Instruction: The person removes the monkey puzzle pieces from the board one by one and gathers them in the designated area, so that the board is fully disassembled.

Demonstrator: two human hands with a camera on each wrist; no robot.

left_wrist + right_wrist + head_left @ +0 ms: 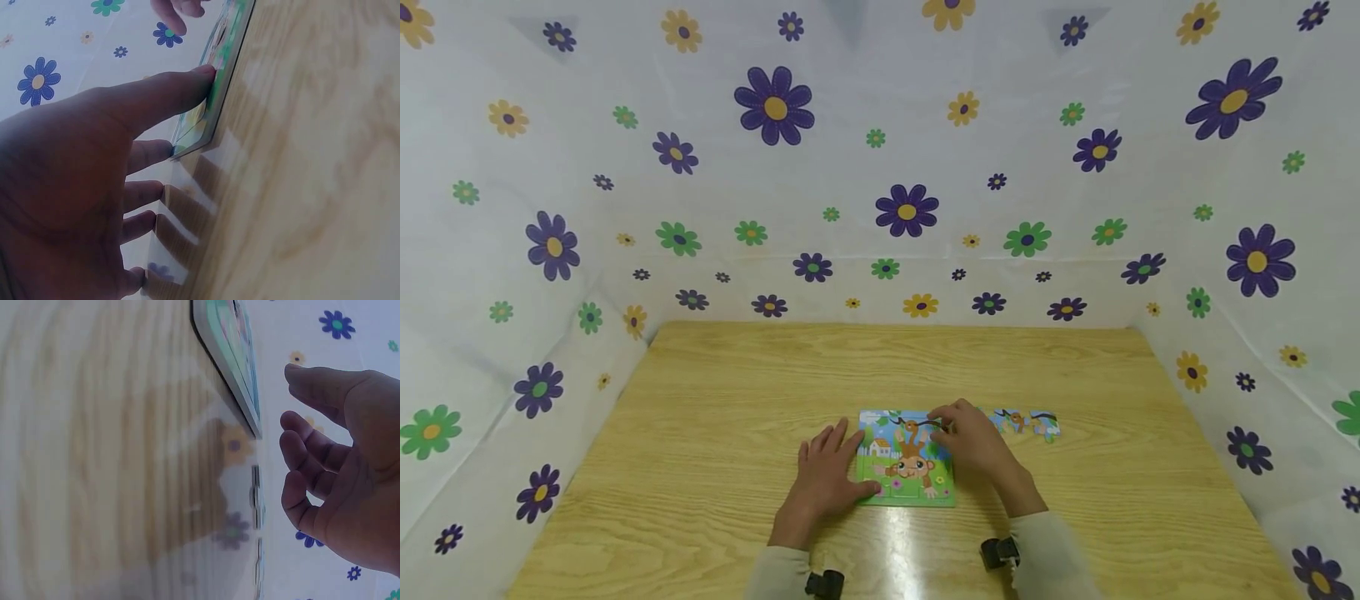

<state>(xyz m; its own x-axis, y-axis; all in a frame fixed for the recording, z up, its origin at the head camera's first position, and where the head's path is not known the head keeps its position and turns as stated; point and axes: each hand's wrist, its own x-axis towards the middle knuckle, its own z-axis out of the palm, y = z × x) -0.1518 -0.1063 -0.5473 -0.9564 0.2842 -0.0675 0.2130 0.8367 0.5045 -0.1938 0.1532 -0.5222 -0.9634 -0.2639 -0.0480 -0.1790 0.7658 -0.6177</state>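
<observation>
The puzzle board could skid or turn on the bare table if the person presses its upper right part while the left thumb lets up, since that thumb's hold lies at the opposite, lower left corner. The 2 loose pieces in plain sight lie to the right of the board, near the right hand; a careless sweep of its outer edge might scatter them. A piece set down askew could also ride up on its neighbours, and the hand's own cover over that corner would make the fault hard to notice.

The left hand is spread, thumb on the board's lower left, index fingertip at its left edge, the other fingers splayed over the table. The right hand reaches in over the upper right, fingers bent, thumb apart from them, pinching nothing visible in the right wrist view
</observation>
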